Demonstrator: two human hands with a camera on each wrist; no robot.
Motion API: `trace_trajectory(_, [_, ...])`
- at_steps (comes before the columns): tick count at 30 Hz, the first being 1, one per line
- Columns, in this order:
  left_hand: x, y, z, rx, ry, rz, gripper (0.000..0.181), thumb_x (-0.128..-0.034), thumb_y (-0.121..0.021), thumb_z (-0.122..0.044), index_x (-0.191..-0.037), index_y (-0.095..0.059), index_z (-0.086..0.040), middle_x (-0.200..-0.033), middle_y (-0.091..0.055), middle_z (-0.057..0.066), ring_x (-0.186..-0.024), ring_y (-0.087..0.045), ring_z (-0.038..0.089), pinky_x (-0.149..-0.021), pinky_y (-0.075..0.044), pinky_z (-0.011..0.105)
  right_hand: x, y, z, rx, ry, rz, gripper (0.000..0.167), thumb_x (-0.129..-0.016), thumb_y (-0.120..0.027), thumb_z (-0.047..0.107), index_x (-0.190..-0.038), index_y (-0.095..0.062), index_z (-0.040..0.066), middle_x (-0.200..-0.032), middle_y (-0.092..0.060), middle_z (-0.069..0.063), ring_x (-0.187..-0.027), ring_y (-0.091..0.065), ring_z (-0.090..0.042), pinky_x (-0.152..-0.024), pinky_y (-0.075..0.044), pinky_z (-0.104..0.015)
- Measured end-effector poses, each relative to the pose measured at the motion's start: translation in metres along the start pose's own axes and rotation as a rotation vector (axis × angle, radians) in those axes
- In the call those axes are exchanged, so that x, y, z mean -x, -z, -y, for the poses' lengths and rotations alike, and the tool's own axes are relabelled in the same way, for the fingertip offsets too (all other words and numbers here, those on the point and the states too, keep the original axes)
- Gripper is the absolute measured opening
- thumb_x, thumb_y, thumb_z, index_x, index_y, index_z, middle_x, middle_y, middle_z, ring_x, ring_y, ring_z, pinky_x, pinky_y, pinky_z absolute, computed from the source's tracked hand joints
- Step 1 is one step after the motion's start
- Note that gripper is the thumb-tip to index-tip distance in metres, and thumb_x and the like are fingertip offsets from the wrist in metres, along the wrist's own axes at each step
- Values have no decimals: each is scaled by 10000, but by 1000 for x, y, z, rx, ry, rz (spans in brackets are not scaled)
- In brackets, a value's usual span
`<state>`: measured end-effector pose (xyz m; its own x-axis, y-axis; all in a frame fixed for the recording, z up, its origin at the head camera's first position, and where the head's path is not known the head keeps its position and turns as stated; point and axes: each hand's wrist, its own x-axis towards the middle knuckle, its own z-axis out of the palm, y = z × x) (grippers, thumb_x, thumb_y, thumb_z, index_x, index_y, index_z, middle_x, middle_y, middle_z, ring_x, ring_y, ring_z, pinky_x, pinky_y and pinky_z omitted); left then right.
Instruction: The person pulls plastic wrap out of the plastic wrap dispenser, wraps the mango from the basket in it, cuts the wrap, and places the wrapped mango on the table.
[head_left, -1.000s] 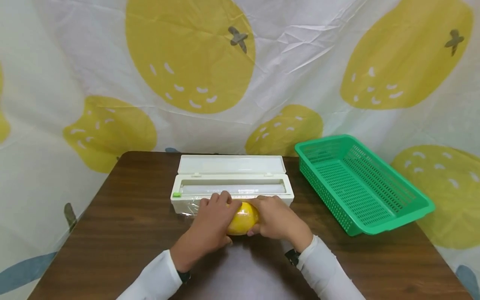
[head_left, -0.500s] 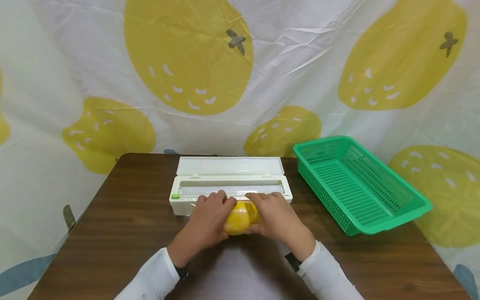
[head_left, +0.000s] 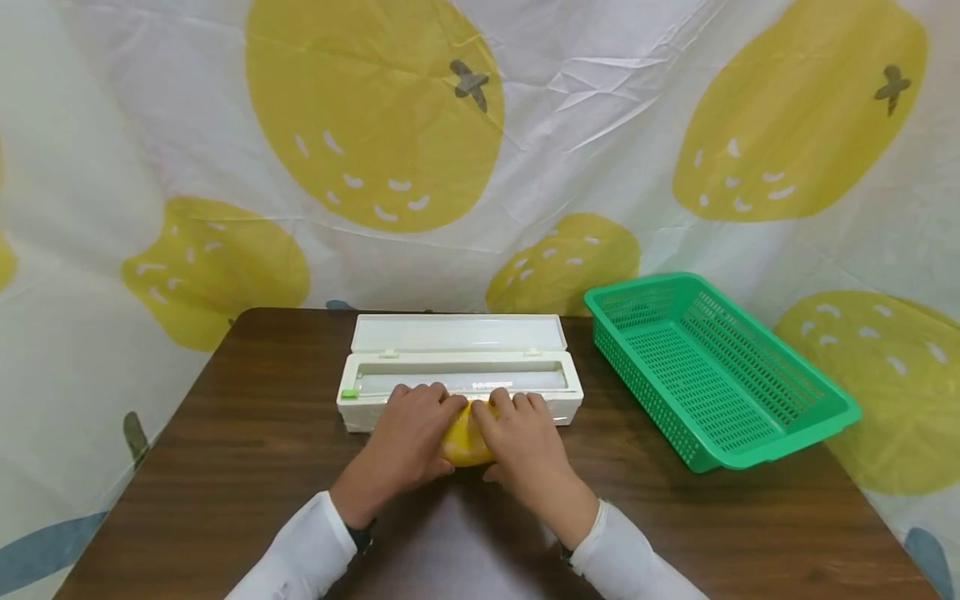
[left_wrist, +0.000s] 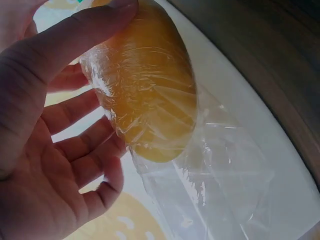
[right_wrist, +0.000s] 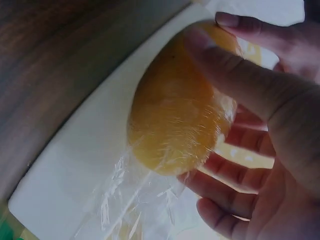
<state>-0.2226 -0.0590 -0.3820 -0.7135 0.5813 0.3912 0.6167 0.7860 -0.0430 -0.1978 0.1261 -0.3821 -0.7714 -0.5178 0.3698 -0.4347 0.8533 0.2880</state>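
Between both hands is a yellow, rounded fruit-like object (head_left: 465,440), held just in front of a white box (head_left: 459,363) whose lid stands open with a roll inside. Clear film covers the yellow object (left_wrist: 155,90) in the left wrist view, and loose film (left_wrist: 225,170) trails from its end. My left hand (head_left: 405,433) grips its left side, thumb across it, fingers behind. From the right, my right hand (head_left: 528,446) holds it with the thumb on its surface and fingers curled around the back, as the yellow object (right_wrist: 175,100) shows in the right wrist view.
A green perforated basket (head_left: 720,375) stands at the right of the brown wooden table (head_left: 247,433). Behind the table hangs a white cloth (head_left: 570,108) with yellow fruit prints. A small green piece (head_left: 349,393) sits at the box's left end.
My right hand has moved left and its fingers now lie closer to the left hand's, covering more of the yellow object. The object has shifted slightly left.
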Motion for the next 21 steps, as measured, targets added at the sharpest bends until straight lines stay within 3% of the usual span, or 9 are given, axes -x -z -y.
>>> trace_trajectory(8, [0,-7,2,-39,-32,-51,676,-509,-973,-419,-1051,-677,-144,-854,-618,26,-792,-627,231,-697,-464,398,-1,-10,8,103,-8,-112,785,-434,-1003,469,-999,-572,134,-865,-564,-55,-707,-594,-248,-654,-407,-354])
trace_trajectory(14, [-2,-9,4,-39,-48,-45,680,-485,-974,-432,-1049,-707,-163,-840,-636,18,-757,-629,227,-644,-471,380,-1,-10,7,110,11,-89,732,-462,-989,488,-941,-576,120,-822,-553,-54,-680,-588,-239,-635,-413,-354])
trace_trajectory(21, [-3,-7,5,2,-37,18,676,-513,-979,-418,-1083,-723,-158,-857,-674,19,-750,-636,221,-660,-515,384,-3,-9,3,73,24,-55,724,-472,-984,509,-955,-614,117,-818,-590,-51,-661,-601,-231,-646,-446,-354])
